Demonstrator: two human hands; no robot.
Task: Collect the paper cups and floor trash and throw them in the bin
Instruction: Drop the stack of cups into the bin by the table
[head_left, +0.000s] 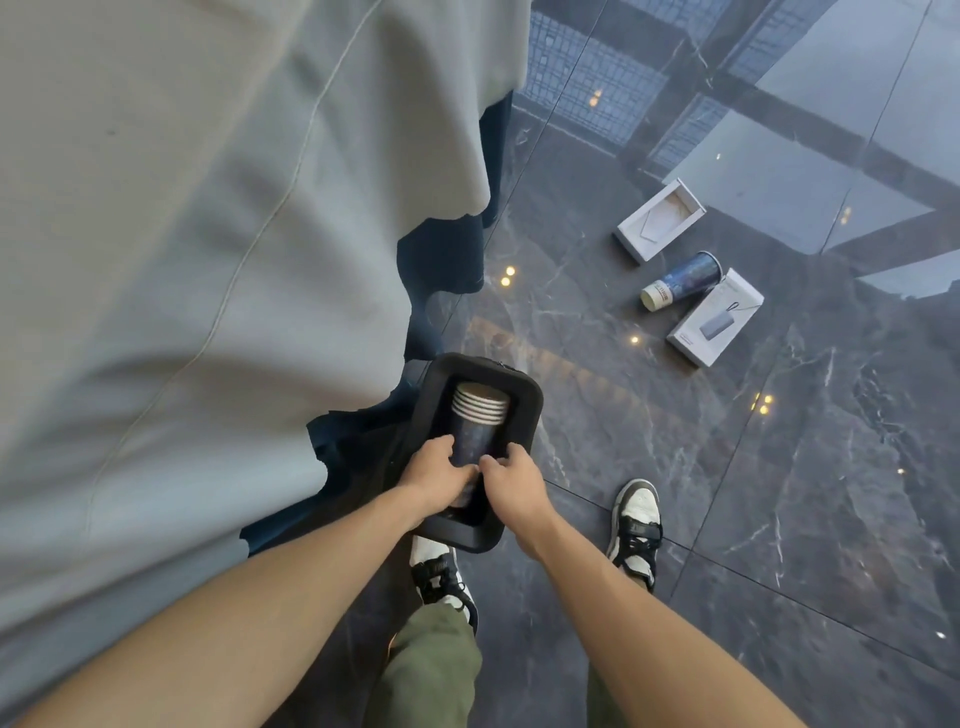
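Observation:
A stack of dark blue paper cups (479, 415) with white rims lies tilted inside the opening of a black rectangular bin (524, 415) on the floor. My left hand (434, 475) and my right hand (511, 480) both grip the lower end of the stack over the bin's near rim. On the dark marble floor to the right lie another blue cup (683, 280) on its side, an open white box (660, 218) and a closed white box (716, 317) with a product picture.
A table with a grey cloth (208, 234) over a dark blue skirt fills the left side, close beside the bin. My two black-and-white shoes (636, 525) stand on the glossy floor just behind the bin.

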